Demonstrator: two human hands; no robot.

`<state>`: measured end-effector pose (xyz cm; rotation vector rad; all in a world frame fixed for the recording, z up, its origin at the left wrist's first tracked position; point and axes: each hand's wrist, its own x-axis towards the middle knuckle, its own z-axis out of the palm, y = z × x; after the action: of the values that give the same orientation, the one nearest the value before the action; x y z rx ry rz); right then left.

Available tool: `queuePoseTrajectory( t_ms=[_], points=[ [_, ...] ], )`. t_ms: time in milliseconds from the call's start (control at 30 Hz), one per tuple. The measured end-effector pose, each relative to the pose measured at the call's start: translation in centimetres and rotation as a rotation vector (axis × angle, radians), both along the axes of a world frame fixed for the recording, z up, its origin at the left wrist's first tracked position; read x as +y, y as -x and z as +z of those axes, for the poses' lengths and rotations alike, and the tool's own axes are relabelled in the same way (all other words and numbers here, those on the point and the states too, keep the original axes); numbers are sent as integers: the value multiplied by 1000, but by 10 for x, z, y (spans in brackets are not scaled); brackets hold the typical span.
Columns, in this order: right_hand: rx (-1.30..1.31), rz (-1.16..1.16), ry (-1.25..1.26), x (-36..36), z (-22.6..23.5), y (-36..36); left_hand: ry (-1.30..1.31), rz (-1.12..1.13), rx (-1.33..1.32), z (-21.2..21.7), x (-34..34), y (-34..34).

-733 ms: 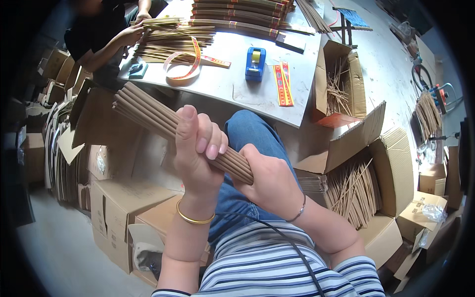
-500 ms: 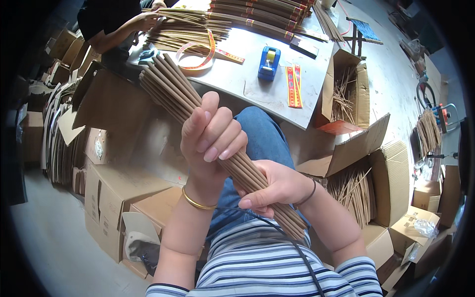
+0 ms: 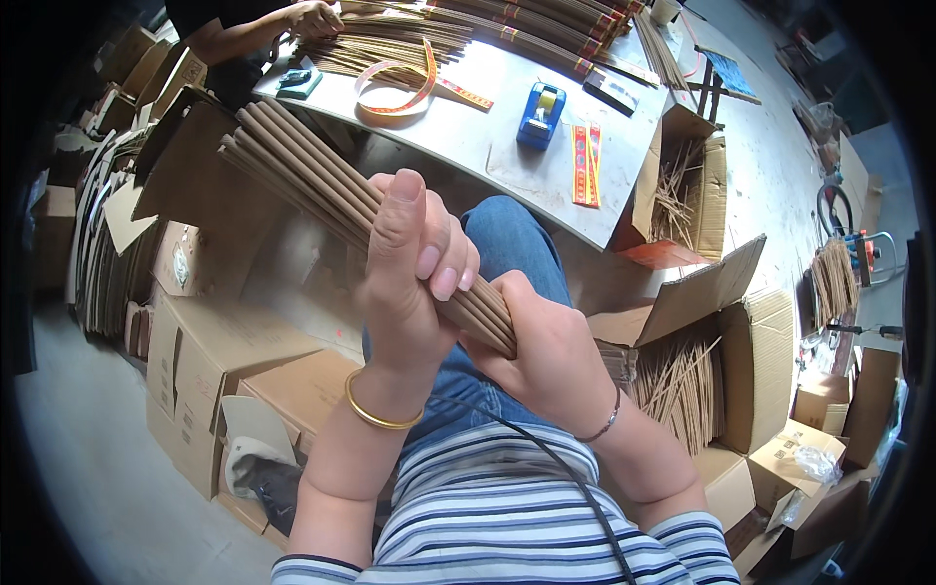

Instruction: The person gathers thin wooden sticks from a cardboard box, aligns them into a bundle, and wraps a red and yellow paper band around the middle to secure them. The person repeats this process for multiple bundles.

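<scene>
Far left: flattened cardboard (image 3: pixel 102 244) stood on edge, then closed carton (image 3: pixel 229 361) on floor (image 3: pixel 97 429). Holding stick bundle (image 3: pixel 312 166) off the worktop (image 3: pixel 483 136), just out from its near edge, diagonal, left end pointing toward near-left corner, right end over jeans (image 3: pixel 522 239). At that corner, small teal item (image 3: pixel 299 80); behind it, co-worker's hand (image 3: pixel 314 18) at loose stick pile (image 3: pixel 400 44). Next along near edge: looped red-yellow ribbon (image 3: pixel 432 68). Gripping bundle between its ends with left hand (image 3: pixel 409 263), fingers curled round it, thumb up. Toward far edge, banded bundles (image 3: pixel 551 47) in a stack. Clasping bundle's right end with right hand (image 3: pixel 551 341), fingers closed on it, fingertips mostly hidden. Further right on worktop: blue tape dispenser (image 3: pixel 540 115), red-yellow strips (image 3: pixel 586 164) near near-right corner, black box (image 3: pixel 611 90) by right edge. Beyond right edge: open carton (image 3: pixel 714 200) with loose sticks; below that, second open carton (image 3: pixel 770 366), also holding loose sticks.
</scene>
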<state>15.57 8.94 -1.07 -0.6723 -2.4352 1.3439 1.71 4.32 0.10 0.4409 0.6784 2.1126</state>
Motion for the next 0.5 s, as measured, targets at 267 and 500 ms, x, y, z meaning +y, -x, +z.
queuePoseTrajectory(
  t_ms=[267, 500],
  points=[
    [-33, 505, 1354, 19, 8, 0, -430, -360, -261, 0, -4, 14],
    [-12, -9, 134, -7, 4, 3, 76, 137, 52, 17, -5, -3]
  ],
)
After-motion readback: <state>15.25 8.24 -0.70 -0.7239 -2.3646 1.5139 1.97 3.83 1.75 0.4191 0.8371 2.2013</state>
